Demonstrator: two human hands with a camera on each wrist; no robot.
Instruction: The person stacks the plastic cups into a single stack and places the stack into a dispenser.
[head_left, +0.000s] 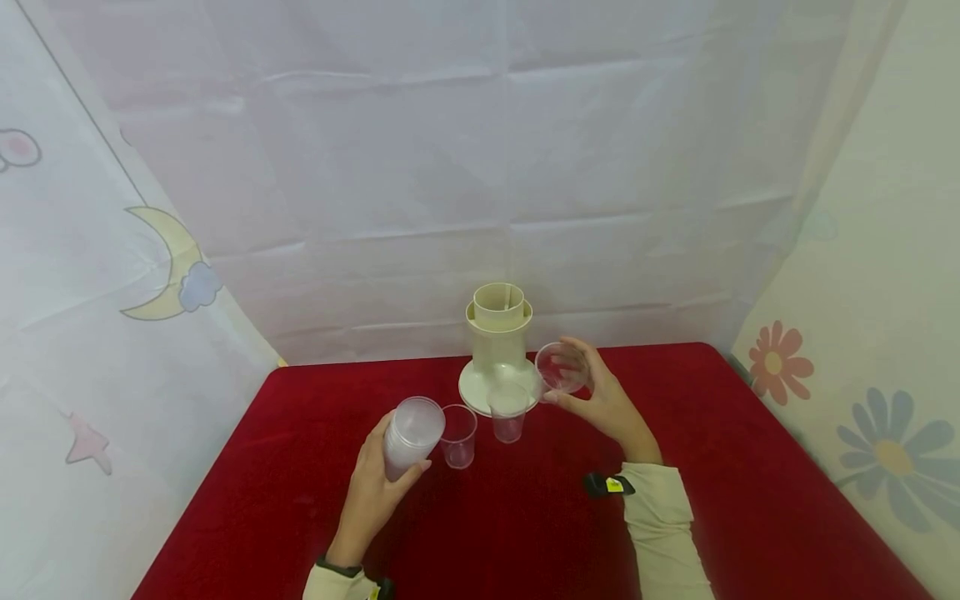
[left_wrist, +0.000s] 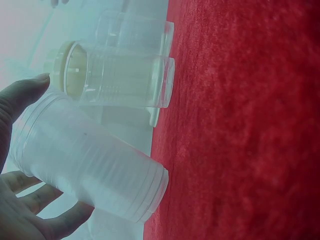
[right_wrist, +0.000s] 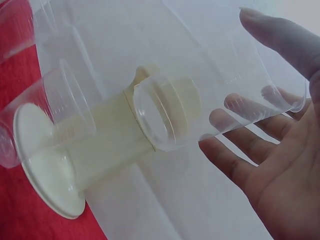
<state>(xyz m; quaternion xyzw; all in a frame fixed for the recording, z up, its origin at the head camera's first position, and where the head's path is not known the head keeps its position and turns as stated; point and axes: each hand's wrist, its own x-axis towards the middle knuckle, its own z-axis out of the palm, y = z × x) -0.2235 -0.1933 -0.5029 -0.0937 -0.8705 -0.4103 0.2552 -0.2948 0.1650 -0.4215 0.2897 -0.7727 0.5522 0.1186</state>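
Note:
My left hand point(head_left: 372, 483) grips a stack of nested clear plastic cups point(head_left: 412, 435), fingers around one side and thumb on the other. In the left wrist view the stack point(left_wrist: 92, 157) leans, its base close over the red cloth. My right hand point(head_left: 603, 406) holds a single clear plastic cup point(head_left: 561, 368) raised, mouth turned toward the head camera. Thumb and fingers lie on opposite sides of this cup point(right_wrist: 220, 65) near its rim. Between the hands, one clear cup point(head_left: 459, 450) stands upright right beside the stack, and another cup point(head_left: 507, 427) stands a little farther back.
A cream cylindrical stand point(head_left: 498, 350) with a round base and an inner tube rises behind the cups, near the table's back edge. Red cloth point(head_left: 525, 533) covers the table. A pale sheet point(head_left: 390, 167) hangs behind, with printed sheets on both sides.

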